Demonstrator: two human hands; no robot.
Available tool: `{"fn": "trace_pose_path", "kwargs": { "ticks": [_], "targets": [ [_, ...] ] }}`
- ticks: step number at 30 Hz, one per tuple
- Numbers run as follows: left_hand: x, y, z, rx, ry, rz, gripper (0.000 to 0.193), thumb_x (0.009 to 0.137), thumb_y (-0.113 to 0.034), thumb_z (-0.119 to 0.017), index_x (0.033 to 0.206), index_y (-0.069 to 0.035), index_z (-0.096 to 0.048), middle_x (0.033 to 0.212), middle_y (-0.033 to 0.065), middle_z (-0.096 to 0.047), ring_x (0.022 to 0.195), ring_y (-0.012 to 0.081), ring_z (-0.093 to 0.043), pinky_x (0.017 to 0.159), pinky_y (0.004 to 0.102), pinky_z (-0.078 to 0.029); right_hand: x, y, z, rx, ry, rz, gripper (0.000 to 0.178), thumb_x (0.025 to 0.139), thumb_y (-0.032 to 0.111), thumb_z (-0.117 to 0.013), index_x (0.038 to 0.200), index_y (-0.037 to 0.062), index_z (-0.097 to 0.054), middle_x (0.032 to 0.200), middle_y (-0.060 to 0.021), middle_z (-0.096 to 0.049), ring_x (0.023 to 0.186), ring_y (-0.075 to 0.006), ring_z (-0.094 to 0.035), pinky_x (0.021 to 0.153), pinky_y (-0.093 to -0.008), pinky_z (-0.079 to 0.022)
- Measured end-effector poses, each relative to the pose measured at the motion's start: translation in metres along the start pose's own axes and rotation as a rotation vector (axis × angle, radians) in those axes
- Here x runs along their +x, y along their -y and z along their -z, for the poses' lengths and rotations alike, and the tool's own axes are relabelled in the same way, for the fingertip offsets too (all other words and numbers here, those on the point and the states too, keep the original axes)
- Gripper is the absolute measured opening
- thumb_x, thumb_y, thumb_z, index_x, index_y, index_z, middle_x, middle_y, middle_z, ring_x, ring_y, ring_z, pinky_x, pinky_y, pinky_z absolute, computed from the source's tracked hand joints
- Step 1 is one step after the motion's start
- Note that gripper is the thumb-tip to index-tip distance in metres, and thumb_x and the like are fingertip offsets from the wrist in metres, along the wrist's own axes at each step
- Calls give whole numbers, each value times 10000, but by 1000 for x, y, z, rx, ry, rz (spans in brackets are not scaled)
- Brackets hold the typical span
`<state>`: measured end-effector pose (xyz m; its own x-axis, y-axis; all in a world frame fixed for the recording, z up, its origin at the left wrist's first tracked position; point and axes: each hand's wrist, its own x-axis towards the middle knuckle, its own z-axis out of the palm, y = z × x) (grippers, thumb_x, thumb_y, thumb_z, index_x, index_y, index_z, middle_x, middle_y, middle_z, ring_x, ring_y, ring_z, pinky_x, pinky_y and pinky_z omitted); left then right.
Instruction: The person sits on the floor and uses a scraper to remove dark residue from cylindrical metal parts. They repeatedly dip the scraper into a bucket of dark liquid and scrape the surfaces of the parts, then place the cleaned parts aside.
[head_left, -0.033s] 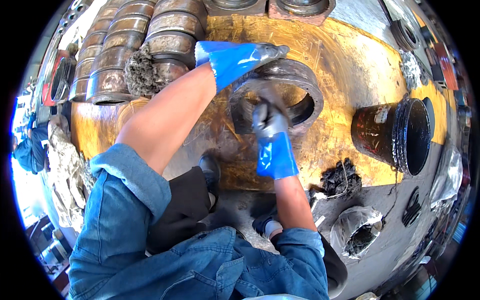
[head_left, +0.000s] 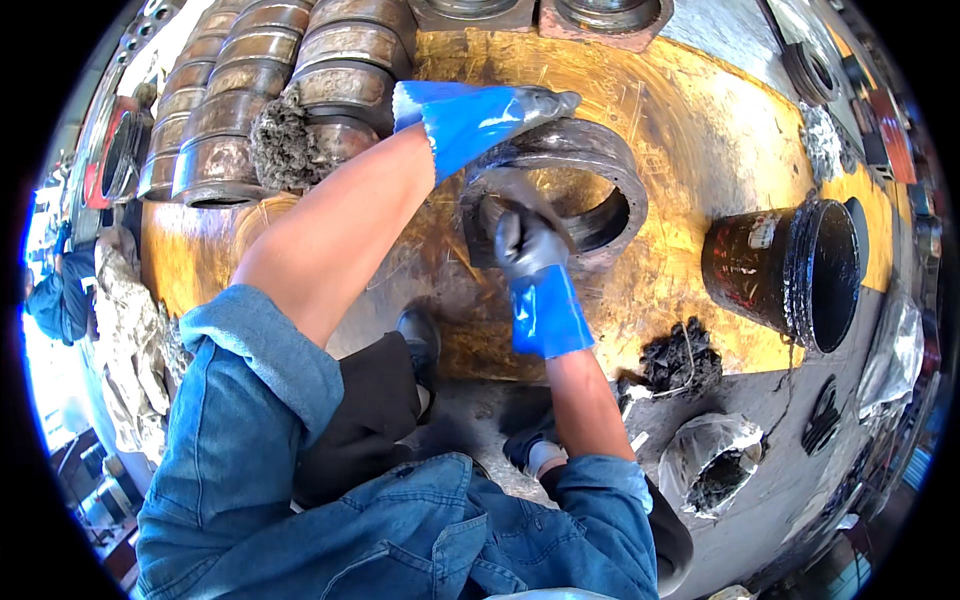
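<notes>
We look down on a dark metal ring (head_left: 590,145) resting on a yellow work surface (head_left: 700,130), ahead of the person. The left hand (head_left: 525,108), in a blue glove, lies along the ring's far upper edge with its fingers extended; we cannot tell whether it grips the metal. The right hand (head_left: 532,247), gloved likewise, is closed around a dark tool (head_left: 540,200) at the ring's opening (motion blur hides the tool's exact form). To the right we note a black bucket (head_left: 750,270), its rim ridged; the mouth shows, but the interior is too dark for us to make out any contents. Nearer the person, on the grey floor (head_left: 745,392), a clear plastic bag (head_left: 692,447) gapes open, and within it we see dark material (head_left: 718,478). At the surface's near edge, close to the bag, lies a black tangled clump (head_left: 680,360). At far left we observe rows of rusty metal cylinders (head_left: 350,45), against which rests a grey fibrous wad (head_left: 283,140).
</notes>
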<state>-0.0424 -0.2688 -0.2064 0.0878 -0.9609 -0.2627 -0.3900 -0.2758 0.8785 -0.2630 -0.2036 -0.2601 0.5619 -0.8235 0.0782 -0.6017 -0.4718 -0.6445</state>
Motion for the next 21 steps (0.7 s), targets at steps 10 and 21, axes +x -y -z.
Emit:
{"fn": "trace_pose_path", "kwargs": {
  "ticks": [10, 21],
  "targets": [
    [4, 3, -12, 122, -51, -74, 649, 1040, -555, -530, 1437, -44, -577, 1435, 157, -598, 1317, 287, -562, 1132, 399, -409, -3, -5, -11, -258, 178, 247, 367, 913, 411, -620, 831, 74, -741, 855, -212, -725, 800, -421, -709, 747, -516, -574],
    [1, 10, -22, 182, -108, -97, 659, 1039, -563, -526, 1440, -43, -573, 1441, 163, -593, 1328, 295, -555, 1139, 401, -404, -6, -7, -26, -507, 457, 358, 421, 913, 468, -606, 1167, 159, -739, 1226, -124, -723, 1121, -336, -684, 940, -509, -556]
  ]
}}
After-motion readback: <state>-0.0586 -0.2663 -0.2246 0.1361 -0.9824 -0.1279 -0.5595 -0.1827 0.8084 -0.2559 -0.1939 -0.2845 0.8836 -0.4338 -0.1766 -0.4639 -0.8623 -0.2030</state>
